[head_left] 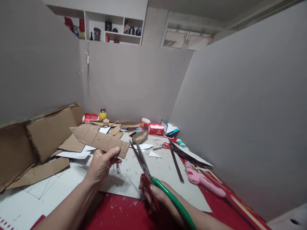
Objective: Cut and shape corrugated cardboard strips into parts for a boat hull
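A cardboard strip [100, 139] is being held above the desk [115, 212] in the left grip [102, 166], which is narrow: the end nearest the scissors [145, 168] is being pinched between thumb and fingers, presumably so that most of the length is being left uncovered. The scissors are being held in the right grip [159, 195], closed about the red and green handles; the steel blades are being held parted and pointed forward, probably so that the tips are being controlled from the handles. Whether blade and cardboard are touching is not being clearly shown. The tan strip is being distinguished by ridges across its face and by a ragged far end. Below, a pale flat board [124, 182] is being carried by the red-covered desk, perhaps as a protective surface, and small shavings are being borne on it. At the right, a smooth pink glue gun [203, 182] is being supported near slender wooden sticks [247, 210]. At the left, stiff cardboard sheets [51, 134] are being supported upright by the grey partition [43, 70], apparently to save space.
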A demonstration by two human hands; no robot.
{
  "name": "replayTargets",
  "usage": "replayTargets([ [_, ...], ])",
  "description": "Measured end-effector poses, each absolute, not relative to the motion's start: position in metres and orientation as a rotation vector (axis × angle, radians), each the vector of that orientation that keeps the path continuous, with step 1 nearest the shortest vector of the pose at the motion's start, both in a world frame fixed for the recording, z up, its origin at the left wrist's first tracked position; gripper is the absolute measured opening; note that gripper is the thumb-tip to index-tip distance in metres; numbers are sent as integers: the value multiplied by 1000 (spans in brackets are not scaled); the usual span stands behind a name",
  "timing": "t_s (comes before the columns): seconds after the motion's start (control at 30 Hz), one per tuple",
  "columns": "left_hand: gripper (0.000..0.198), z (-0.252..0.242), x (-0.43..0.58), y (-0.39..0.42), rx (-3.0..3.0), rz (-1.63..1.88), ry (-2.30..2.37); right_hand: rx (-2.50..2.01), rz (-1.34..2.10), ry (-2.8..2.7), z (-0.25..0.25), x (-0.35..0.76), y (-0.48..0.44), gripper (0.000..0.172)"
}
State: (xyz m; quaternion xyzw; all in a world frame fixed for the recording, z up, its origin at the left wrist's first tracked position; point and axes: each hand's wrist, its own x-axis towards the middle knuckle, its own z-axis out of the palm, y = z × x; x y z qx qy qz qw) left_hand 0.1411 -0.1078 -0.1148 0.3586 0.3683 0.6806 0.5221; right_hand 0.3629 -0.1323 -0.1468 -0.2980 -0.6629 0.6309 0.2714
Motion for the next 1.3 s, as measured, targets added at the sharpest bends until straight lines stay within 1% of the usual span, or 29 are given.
replayTargets([
  [0.3,28,-117,143,-111,922,1581,876,-815,1379,-2149,-139,360,-130,44],
  [0.63,28,-115,147,-116,988,1571,851,-850,1145,-2274,-132,355,-130,46],
  [0.83,27,-116,150,-113,1014,1608,861,-856,1203,-2253,-127,351,-133,48],
  [0.97,22,-113,153,-107,1009,1617,873,-824,1114,-2231,-130,348,-125,52],
  [1.2,24,-108,160,-92,1009,1537,866,-815,1127,-2282,-132,359,-111,46],
  [1.3,24,-111,163,-90,1000,1518,852,-840,1064,-2321,-127,362,-111,43],
])
